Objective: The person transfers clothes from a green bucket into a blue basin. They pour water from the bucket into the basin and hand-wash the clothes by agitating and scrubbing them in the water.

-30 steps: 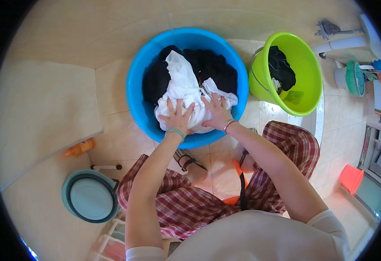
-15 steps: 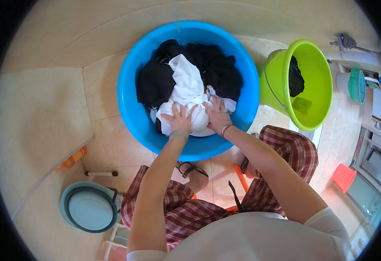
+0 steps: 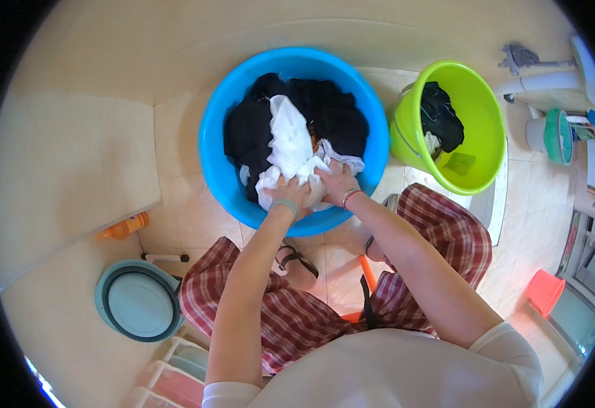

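White cloth lies in the blue basin, as I see from my distant place in the head view, the only one I have. It rests against dark clothes, near the rim closest to the person. The left hand and the right hand both press on it with bent fingers; the tips sink into the folds, so I cannot tell whether they really grasp it. In my judgement, dark dye could stain the white fabric, because they touch. Strong pushing near this rim might slide the basin against the green bucket, just beside it. Also the bracelet on the right wrist could catch a loose fold.
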